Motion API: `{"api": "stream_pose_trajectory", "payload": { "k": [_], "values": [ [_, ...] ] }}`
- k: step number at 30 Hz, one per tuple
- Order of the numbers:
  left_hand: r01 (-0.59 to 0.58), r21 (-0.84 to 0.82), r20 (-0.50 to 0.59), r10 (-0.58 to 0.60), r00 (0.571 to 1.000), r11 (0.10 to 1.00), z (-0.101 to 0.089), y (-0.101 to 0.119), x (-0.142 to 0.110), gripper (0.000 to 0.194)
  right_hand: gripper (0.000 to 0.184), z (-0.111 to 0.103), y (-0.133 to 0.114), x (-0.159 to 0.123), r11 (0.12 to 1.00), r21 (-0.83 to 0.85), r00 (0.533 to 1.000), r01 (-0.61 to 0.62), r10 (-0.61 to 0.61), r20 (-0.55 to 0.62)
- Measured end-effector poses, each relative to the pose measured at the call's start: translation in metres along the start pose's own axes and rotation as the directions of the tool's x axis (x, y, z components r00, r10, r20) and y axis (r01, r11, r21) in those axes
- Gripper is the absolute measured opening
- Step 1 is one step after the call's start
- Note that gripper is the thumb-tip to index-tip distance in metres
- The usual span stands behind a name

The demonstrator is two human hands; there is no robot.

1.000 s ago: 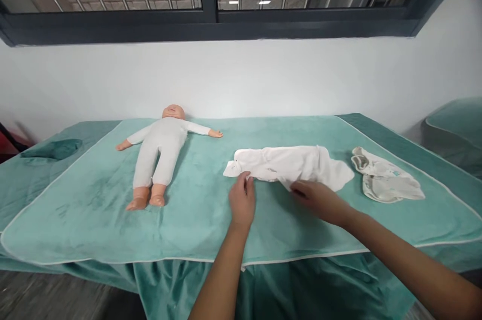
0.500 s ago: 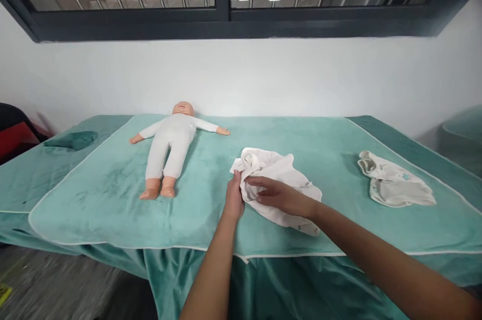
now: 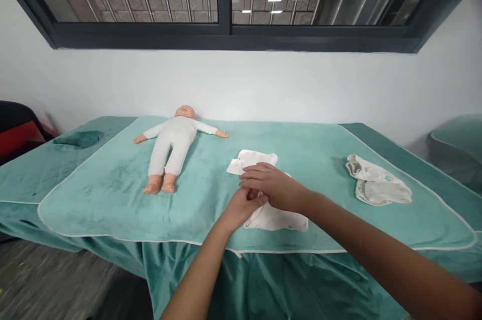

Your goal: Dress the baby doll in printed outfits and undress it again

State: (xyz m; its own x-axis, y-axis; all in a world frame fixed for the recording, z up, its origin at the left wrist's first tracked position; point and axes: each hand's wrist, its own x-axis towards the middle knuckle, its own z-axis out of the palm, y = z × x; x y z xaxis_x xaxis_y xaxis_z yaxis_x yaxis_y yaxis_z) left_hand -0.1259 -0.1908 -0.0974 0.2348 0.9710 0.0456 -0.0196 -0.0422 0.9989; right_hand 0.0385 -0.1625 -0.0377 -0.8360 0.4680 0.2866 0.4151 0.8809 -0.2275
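Observation:
A white baby garment (image 3: 278,219) lies crumpled and partly folded on the green mat, with small prints along its lower edge. My left hand (image 3: 241,207) is at its left side, fingers curled and thumb pressed in, closed on the cloth; the exact grip is partly covered. Across the middle of the garment rests my right hand (image 3: 273,185), its fingers stretched out to the left and its thumb side close against my left hand. A baby doll (image 3: 173,137) in a white suit lies on its back to the left, arms spread.
The green mat (image 3: 113,199) with pale piping covers a draped table. On the right lies a folded, printed white baby garment (image 3: 380,182). A dark-framed window (image 3: 226,34) is above the white wall (image 3: 241,79). A red and black object (image 3: 18,132) stands at far left.
The garment now lies flatter, its rolled top laid down. My right hand has moved up and over it with fingers straighter; my left hand has come lower and curled in. The view has shifted slightly.

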Motion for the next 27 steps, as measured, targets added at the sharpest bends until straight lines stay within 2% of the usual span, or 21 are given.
{"api": "stream_pose_trajectory", "payload": {
  "k": [3, 6, 9, 11, 14, 16, 19, 21, 24, 27],
  "values": [
    [0.039, 0.081, -0.033, -0.037, 0.999, 0.996, 0.003, 0.0, -0.01, 0.021, 0.043, -0.002, 0.0, 0.007, 0.989, -0.144, 0.994, 0.035, -0.019, 0.112],
    [0.039, 0.175, -0.056, -0.029, 0.998, 0.984, -0.003, -0.004, -0.018, 0.009, 0.019, -0.007, 0.003, 0.004, 0.974, -0.221, 0.988, 0.051, -0.017, 0.153],
    [-0.074, 0.39, -0.12, 0.131, 0.984, 0.918, -0.01, 0.0, -0.022, 0.016, 0.018, -0.014, 0.006, -0.003, 0.947, -0.312, 0.992, 0.073, -0.036, 0.123],
    [-0.156, 0.574, -0.136, 0.282, 0.95, 0.804, -0.011, 0.009, -0.024, 0.021, 0.019, -0.021, 0.004, -0.006, 0.915, -0.401, 0.997, 0.039, -0.006, 0.083],
    [-0.184, 0.765, -0.123, 0.421, 0.899, 0.617, -0.005, 0.028, -0.026, 0.019, 0.019, -0.032, -0.01, -0.008, 0.856, -0.512, 0.997, -0.069, 0.039, -0.069],
    [-0.166, 0.819, -0.115, 0.441, 0.89, 0.549, 0.001, 0.038, -0.026, 0.017, 0.018, -0.041, -0.022, -0.007, 0.829, -0.545, 0.979, -0.125, 0.013, -0.205],
    [-0.113, 0.818, -0.163, 0.416, 0.895, 0.564, 0.003, 0.046, -0.023, 0.014, 0.02, -0.058, -0.033, -0.01, 0.782, -0.59, 0.92, -0.203, -0.055, -0.389],
    [-0.097, 0.795, -0.226, 0.441, 0.869, 0.599, -0.004, 0.051, -0.021, 0.018, 0.021, -0.07, -0.032, -0.017, 0.728, -0.619, 0.869, -0.294, -0.065, -0.49],
    [-0.183, 0.796, -0.235, 0.573, 0.785, 0.577, -0.022, 0.067, -0.022, 0.029, 0.02, -0.084, -0.024, -0.033, 0.643, -0.602, 0.791, -0.473, 0.009, -0.612],
    [-0.249, 0.846, -0.193, 0.706, 0.681, 0.471, -0.036, 0.091, -0.026, 0.034, 0.023, -0.089, -0.015, -0.047, 0.556, -0.553, 0.739, -0.621, 0.179, -0.65]
  ]
}}
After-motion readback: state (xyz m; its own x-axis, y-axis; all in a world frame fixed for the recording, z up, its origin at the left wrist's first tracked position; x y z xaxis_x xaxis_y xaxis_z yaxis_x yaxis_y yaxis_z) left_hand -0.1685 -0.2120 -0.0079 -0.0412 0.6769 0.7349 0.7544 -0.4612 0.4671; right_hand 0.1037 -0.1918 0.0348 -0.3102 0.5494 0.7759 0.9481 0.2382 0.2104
